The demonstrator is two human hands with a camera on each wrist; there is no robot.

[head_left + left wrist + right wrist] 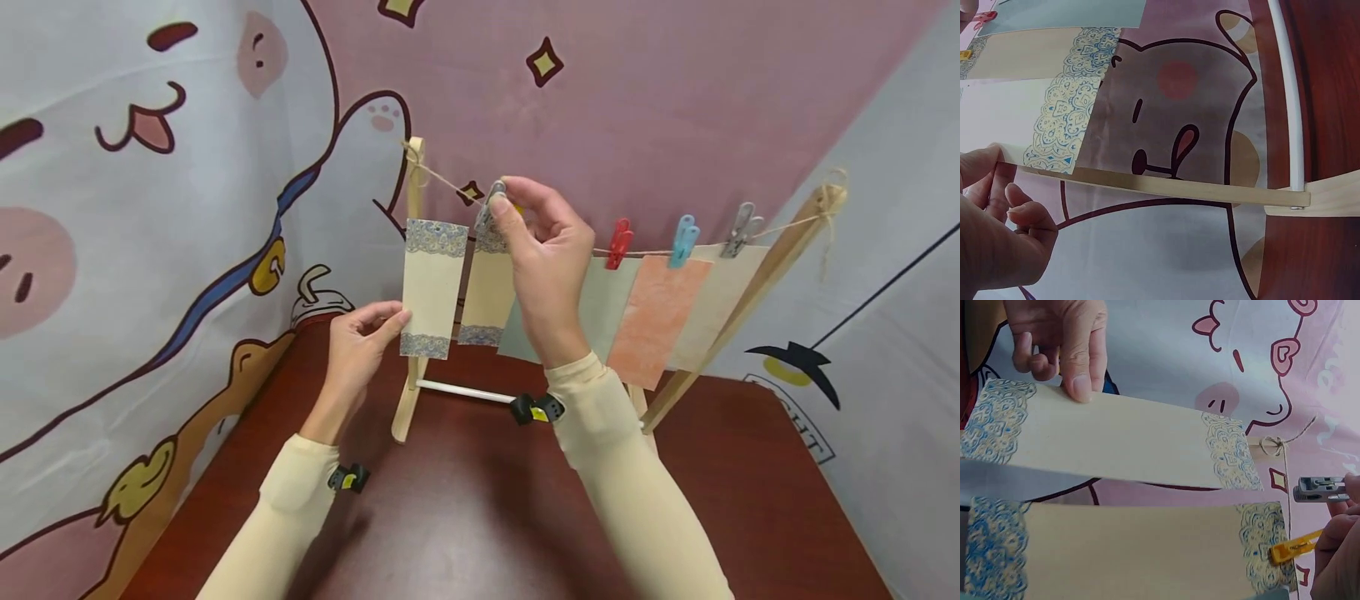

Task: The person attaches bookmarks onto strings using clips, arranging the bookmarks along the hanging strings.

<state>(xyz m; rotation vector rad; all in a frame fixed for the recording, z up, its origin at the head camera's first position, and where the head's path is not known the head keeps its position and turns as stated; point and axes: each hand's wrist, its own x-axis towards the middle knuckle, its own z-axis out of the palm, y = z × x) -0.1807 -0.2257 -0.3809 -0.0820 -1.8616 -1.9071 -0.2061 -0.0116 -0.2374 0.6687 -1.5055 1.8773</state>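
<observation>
My left hand (362,340) pinches a cream paper strip (432,287) by its left edge; blue lace-patterned bands run across its top and bottom. In the right wrist view the strip's upper end lies beside the twine (1289,481), apart from it. My right hand (552,267) pinches a grey clothespin (1318,489) between thumb and fingers, just above and to the right of that strip. Next to it hangs a matching patterned strip (1135,550), with a yellow clothespin (1291,549) on its upper end; my right fingers are close to this clip.
The twine runs between a left wooden post (415,179) and a right wooden post (780,275). Red (619,243), blue (684,242) and grey (741,229) clothespins hold a pale green sheet (609,292), an orange sheet (660,308) and a cream sheet (723,292). A white rod (465,390) joins the stand's feet.
</observation>
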